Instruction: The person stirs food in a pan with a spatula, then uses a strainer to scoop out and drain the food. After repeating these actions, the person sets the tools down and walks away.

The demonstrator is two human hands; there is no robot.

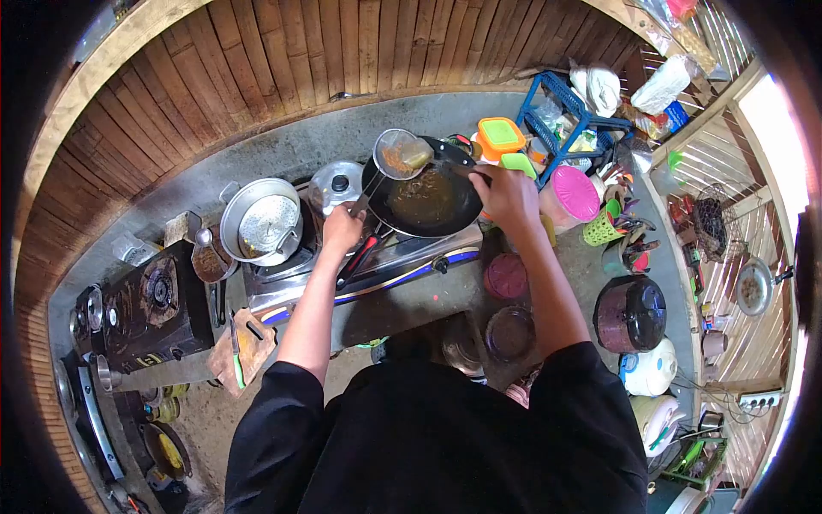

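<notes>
Two handles [360, 206] are grasped, wok [467, 204] by right fingers [486, 178], strainer [397, 138] by left fingers [348, 214], best held level at wok's eleven o'clock.

Both arms [310, 300] reach forward, left hand [344, 227] and right hand [507, 199] curled in grips.

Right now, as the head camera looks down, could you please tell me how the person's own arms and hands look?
The person wears a plain black shirt. Its loose left sleeve and right sleeve leave the forearms bare. The left hand and right hand have no gloves, and no watch or bracelet shows.
</notes>
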